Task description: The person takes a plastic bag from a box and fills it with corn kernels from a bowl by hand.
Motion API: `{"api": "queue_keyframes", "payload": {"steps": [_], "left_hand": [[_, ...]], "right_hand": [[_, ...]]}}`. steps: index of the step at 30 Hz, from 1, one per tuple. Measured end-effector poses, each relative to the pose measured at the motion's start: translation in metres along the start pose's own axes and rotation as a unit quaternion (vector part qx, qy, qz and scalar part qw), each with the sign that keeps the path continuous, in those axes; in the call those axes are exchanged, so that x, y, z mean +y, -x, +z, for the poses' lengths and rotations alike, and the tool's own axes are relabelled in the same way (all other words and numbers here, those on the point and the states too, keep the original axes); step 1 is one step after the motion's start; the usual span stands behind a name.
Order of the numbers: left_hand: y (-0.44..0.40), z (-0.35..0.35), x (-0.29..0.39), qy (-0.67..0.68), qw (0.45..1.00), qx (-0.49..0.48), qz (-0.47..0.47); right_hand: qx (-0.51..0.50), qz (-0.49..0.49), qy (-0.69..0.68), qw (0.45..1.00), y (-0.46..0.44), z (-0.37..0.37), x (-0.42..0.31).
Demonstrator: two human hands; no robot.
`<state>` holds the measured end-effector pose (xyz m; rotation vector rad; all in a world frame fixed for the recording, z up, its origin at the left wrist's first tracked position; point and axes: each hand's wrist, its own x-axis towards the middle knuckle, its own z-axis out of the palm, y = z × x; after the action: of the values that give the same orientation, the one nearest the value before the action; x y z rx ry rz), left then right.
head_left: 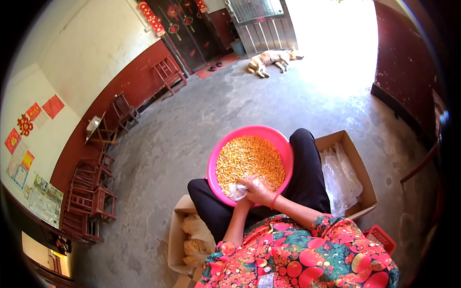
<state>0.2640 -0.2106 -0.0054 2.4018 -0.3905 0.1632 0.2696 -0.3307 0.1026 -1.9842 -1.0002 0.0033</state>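
A pink basin full of orange-yellow corn kernels rests at my lap between my knees. Over its near edge my right hand, with a red band at the wrist, is closed on a clear plastic bag. My left hand is just below it at the same bag, mostly covered by my right hand, so its fingers are hidden. To my right is a cardboard box with clear plastic bags inside. A second box, on my left, contains bags filled with corn.
A dog lies on the concrete floor near the bright doorway. Wooden chairs line the left wall, with another chair farther back. A red plastic basket is close on my right.
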Motion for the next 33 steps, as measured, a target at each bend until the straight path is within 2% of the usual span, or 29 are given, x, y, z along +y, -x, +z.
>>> {"api": "queue_keyframes", "payload": {"steps": [5,7,10,11,16,23,26,29,30,32,33], "left_hand": [[0.000,-0.002,0.002,0.018,1.000,-0.003,-0.013],[-0.001,-0.003,0.001,0.024,1.000,-0.002,-0.015],[0.000,-0.002,0.002,0.031,0.999,-0.002,-0.014],[0.000,-0.003,0.002,0.033,0.999,-0.003,-0.015],[0.000,-0.004,0.000,0.044,0.999,-0.003,-0.017],[0.007,-0.002,0.001,0.074,0.997,0.000,-0.002],[0.006,-0.006,0.002,0.100,0.995,0.015,0.003],[0.005,-0.013,0.010,0.140,0.989,0.049,-0.002],[0.004,-0.017,0.016,0.154,0.986,0.068,-0.009],[0.003,-0.021,0.026,0.156,0.982,0.097,-0.035],[-0.001,-0.020,0.025,0.185,0.969,0.142,-0.083]], "right_hand": [[-0.017,-0.006,-0.031,0.999,-0.004,0.013,0.016],[0.114,-0.047,0.031,0.992,-0.005,0.025,0.017],[0.097,-0.012,0.068,0.993,-0.002,0.020,0.002],[0.045,-0.021,-0.019,0.999,-0.001,0.008,-0.004],[0.018,0.021,-0.046,0.999,-0.006,0.047,0.037],[0.119,-0.014,-0.061,0.991,-0.010,0.039,0.028],[0.124,-0.034,-0.136,0.982,-0.010,-0.002,-0.009],[0.200,-0.083,-0.211,0.953,-0.019,-0.026,-0.033],[0.200,-0.083,-0.210,0.953,-0.020,-0.022,-0.027],[0.261,-0.051,-0.226,0.937,-0.028,-0.006,0.000],[0.217,0.006,-0.284,0.934,-0.027,-0.001,0.017]]}}
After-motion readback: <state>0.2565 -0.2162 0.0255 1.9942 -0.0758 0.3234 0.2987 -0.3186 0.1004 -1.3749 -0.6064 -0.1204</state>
